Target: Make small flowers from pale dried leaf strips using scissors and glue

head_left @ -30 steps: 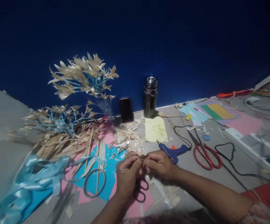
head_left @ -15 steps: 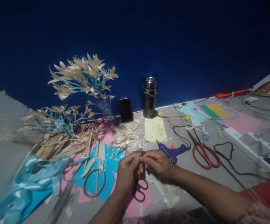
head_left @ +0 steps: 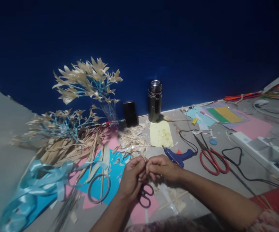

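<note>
My left hand and my right hand meet fingertip to fingertip above the middle of the table. Both pinch at something small; the fingers hide it, so I cannot tell its kind. Just below them lie scissors with black handles, their blades out of sight under my hands. To the right of my right hand rests a blue glue gun. Pale dried-husk scraps are strewn beyond my fingers, and a blue sheet lies left of my left hand.
Husk flowers on blue stems, a phone and a flask stand by the wall. A tape roll and light-blue ribbon lie left. Red-handled scissors, a black cord and a power strip lie right.
My hands stay together in nearly the same place, with the fingers shifting slightly. The view has moved a little, so things at the left appear slightly further right.
</note>
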A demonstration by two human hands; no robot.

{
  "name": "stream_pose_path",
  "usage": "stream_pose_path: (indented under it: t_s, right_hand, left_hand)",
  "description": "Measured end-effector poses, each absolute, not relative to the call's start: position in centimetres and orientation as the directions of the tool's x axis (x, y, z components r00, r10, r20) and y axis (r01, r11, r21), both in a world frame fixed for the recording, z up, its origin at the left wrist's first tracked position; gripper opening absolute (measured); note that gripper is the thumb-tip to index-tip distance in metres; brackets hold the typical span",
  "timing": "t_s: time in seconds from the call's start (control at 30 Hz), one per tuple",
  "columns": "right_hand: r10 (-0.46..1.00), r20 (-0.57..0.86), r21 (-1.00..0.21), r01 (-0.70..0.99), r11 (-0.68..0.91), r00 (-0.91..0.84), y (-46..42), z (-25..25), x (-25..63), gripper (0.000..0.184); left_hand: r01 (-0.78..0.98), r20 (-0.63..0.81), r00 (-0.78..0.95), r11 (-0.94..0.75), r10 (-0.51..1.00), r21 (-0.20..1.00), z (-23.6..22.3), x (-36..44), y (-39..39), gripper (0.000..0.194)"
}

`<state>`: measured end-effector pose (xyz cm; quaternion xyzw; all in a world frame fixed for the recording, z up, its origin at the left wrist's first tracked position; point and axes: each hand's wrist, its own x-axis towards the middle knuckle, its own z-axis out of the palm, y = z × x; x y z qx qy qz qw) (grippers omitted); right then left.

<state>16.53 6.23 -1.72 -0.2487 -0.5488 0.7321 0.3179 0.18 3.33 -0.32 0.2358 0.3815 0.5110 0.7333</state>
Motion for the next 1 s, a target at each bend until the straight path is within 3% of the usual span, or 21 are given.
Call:
stream_pose_path:
  t_s: [0.17, 0.73, 1.0]
  right_hand:
    - [0.7, -0.053, -0.934, -0.213, -0.288, -0.712, 6.4, -1.9, 16.6, 0.049]
    - [0.706, -0.068, -0.933, -0.206, -0.295, -0.705, 6.4, -2.6, 16.5, 0.049]
    - [0.693, -0.067, -0.919, -0.227, -0.323, -0.718, 6.3, -2.7, 16.6, 0.045]
  left_hand:
    - [-0.589, -0.336, 0.219, 0.398, 0.916, 0.703, -0.6, 0.2, 3.5, 0.038]
    - [-0.718, -0.381, 0.224, 0.416, 0.897, 0.559, -0.3, 0.5, 3.2, 0.034]
    - [-0.701, -0.385, 0.241, 0.434, 0.891, 0.566, -0.3, 0.3, 3.2, 0.033]
